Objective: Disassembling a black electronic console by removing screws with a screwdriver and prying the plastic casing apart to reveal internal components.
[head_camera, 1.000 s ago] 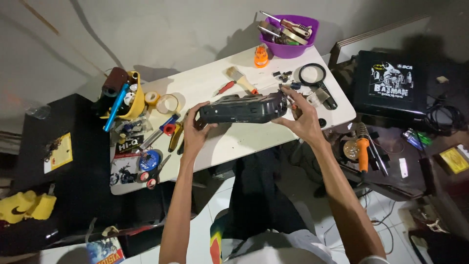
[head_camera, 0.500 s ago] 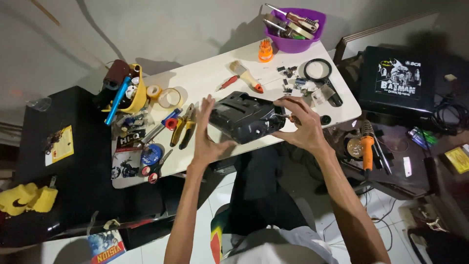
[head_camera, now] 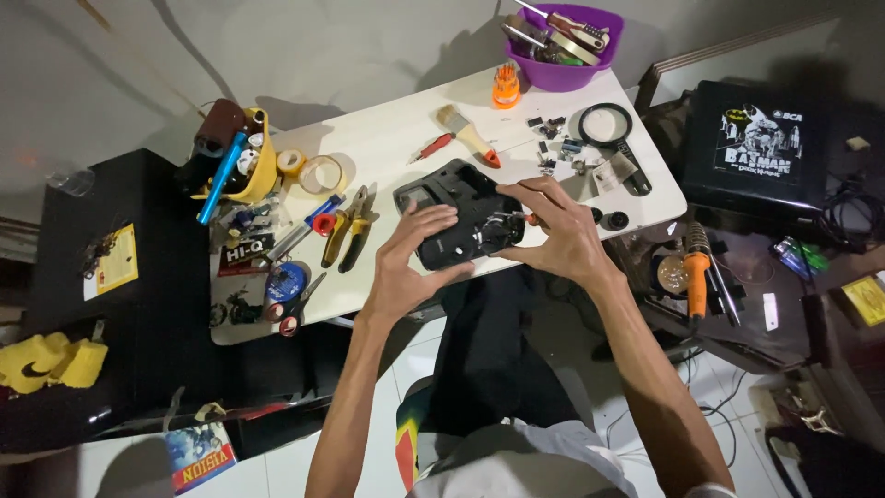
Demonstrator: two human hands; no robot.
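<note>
On the white table (head_camera: 396, 148), black device (head_camera: 456, 214) between both hands, purple bowl (head_camera: 604, 41) of tools (head_camera: 553, 32)

Black device casing (head_camera: 456, 214) on a white tabletop (head_camera: 387, 148), purple bowl (head_camera: 562, 69) up top, yellow-handled pliers (head_camera: 341, 226), orange soldering iron (head_camera: 696, 277), red-tipped brush (head_camera: 468, 136).

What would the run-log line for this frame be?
left hand: on black device casing | right hand: on casing's right end | casing: on white table | nearby: pliers, brush
</note>
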